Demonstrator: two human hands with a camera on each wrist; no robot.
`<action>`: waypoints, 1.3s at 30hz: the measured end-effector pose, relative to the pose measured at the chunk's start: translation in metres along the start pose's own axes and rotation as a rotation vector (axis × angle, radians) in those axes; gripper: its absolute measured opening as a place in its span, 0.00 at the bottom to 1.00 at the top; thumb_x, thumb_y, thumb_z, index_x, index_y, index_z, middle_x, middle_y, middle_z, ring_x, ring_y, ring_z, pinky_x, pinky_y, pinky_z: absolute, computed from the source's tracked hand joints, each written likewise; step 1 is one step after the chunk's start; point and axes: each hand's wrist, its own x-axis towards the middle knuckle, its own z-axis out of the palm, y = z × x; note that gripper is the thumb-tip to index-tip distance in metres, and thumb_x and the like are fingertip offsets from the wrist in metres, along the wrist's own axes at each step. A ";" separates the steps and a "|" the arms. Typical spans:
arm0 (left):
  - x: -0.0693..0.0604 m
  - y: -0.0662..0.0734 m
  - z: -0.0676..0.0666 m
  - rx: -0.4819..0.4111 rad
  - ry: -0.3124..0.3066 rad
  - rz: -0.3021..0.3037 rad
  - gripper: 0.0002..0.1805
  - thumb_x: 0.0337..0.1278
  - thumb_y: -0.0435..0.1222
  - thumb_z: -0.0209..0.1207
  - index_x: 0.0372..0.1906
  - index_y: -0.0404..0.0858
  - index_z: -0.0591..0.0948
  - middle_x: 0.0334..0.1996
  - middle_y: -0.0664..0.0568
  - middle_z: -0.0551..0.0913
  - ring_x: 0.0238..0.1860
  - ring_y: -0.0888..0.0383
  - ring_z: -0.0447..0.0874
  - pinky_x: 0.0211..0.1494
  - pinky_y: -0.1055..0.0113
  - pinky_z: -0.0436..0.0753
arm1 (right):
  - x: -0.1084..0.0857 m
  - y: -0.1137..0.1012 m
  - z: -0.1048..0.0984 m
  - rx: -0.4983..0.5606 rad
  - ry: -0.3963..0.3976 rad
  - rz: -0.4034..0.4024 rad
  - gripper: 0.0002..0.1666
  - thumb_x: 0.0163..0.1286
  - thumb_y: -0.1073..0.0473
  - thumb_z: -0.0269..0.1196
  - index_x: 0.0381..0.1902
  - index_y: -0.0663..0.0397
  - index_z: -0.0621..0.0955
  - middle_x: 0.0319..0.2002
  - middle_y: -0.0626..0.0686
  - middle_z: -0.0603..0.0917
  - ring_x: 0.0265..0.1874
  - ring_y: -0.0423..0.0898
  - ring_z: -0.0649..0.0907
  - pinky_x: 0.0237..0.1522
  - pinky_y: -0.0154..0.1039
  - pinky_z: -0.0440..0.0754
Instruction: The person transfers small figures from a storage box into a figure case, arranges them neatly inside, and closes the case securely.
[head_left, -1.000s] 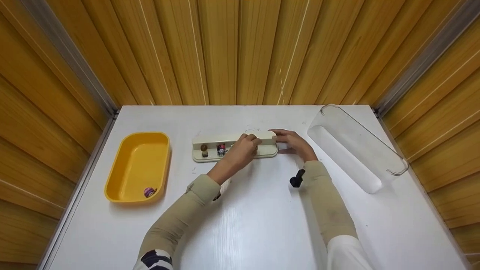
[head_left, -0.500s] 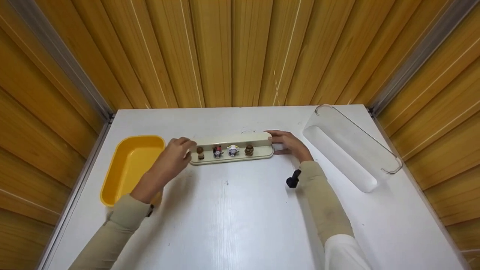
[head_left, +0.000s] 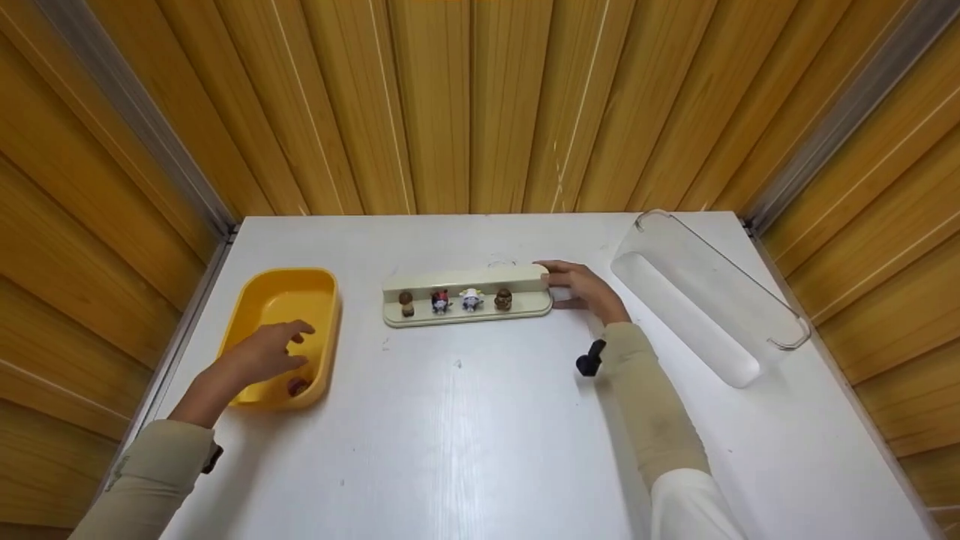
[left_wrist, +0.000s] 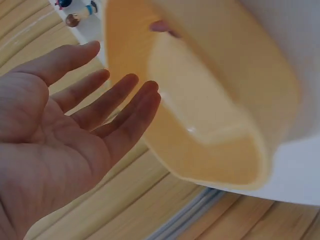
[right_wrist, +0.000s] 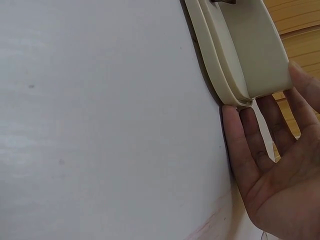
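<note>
Since the earlier frame, the person's left hand [head_left: 264, 354] has gone from beside the left end of the stand [head_left: 469, 278] to above the yellow tray [head_left: 331, 330]. Its fingers are spread and loosely bent, and it grips nothing. From the left wrist, the palm shows bare, with the fingertips over the tray's rim.

One pink figure [head_left: 298, 387] lies in the tray, in its near right corner, close below the left hand but apart from it. The tray itself sits near the table's left edge.

Between the table's left and right edges, toward the far one, the cream stand bears four figures in a row. From left to right they are a slim brown-topped figure [head_left: 406, 303], a red-and-dark figure [head_left: 440, 301], a white figure [head_left: 472, 300] with yellow on its head, and a squat brown figure [head_left: 503, 300].

At the stand's right end, the right hand [head_left: 589, 289] is in the same place as before. Its fingers are nearly straight and touch that end, without curling round it.

Near the right edge of the table [head_left: 480, 450], a clear cover [head_left: 686, 319] lies aslant, one end toward the far right corner. Wood-look panels [head_left: 435, 112] rise behind the far edge. Both forearms wear khaki sleeves [head_left: 652, 397].
</note>
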 end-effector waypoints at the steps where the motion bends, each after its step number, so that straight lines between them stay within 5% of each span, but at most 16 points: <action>1: 0.000 -0.003 0.002 -0.005 -0.002 0.009 0.26 0.66 0.31 0.62 0.64 0.24 0.72 0.56 0.26 0.78 0.54 0.33 0.80 0.57 0.43 0.82 | -0.001 0.000 -0.001 0.000 0.004 -0.005 0.31 0.73 0.50 0.64 0.72 0.37 0.74 0.67 0.51 0.76 0.65 0.50 0.75 0.53 0.44 0.84; 7: 0.003 -0.020 0.011 -0.034 -0.038 0.027 0.21 0.66 0.31 0.62 0.60 0.26 0.76 0.53 0.29 0.81 0.53 0.34 0.81 0.56 0.44 0.83 | 0.000 0.001 -0.001 0.007 -0.002 -0.009 0.31 0.73 0.51 0.63 0.72 0.38 0.74 0.67 0.52 0.76 0.65 0.50 0.76 0.53 0.45 0.85; 11: 0.006 -0.025 0.012 -0.076 -0.082 0.034 0.17 0.64 0.27 0.62 0.56 0.27 0.79 0.51 0.32 0.82 0.44 0.43 0.84 0.49 0.49 0.86 | 0.001 0.002 -0.001 0.008 -0.002 -0.005 0.30 0.74 0.51 0.63 0.72 0.38 0.74 0.67 0.52 0.76 0.64 0.50 0.76 0.54 0.45 0.85; 20: 0.012 -0.023 0.014 -0.183 -0.182 -0.046 0.06 0.60 0.22 0.63 0.39 0.33 0.84 0.31 0.46 0.83 0.28 0.53 0.81 0.39 0.58 0.88 | -0.001 0.002 0.000 -0.008 -0.002 -0.026 0.29 0.73 0.50 0.64 0.71 0.36 0.76 0.67 0.51 0.76 0.64 0.50 0.76 0.54 0.45 0.84; 26: 0.010 -0.020 0.004 -0.091 -0.224 -0.039 0.06 0.56 0.23 0.67 0.36 0.34 0.86 0.30 0.48 0.83 0.29 0.54 0.81 0.39 0.59 0.88 | -0.003 0.002 0.000 -0.023 -0.011 -0.049 0.29 0.73 0.48 0.64 0.71 0.35 0.76 0.67 0.51 0.76 0.65 0.50 0.75 0.53 0.45 0.85; 39: 0.005 -0.008 -0.033 0.013 -0.154 -0.018 0.07 0.55 0.27 0.70 0.40 0.31 0.87 0.33 0.49 0.86 0.33 0.56 0.81 0.43 0.58 0.88 | 0.001 0.003 0.000 0.008 -0.005 -0.013 0.30 0.73 0.50 0.63 0.71 0.36 0.75 0.67 0.51 0.76 0.63 0.49 0.76 0.53 0.44 0.85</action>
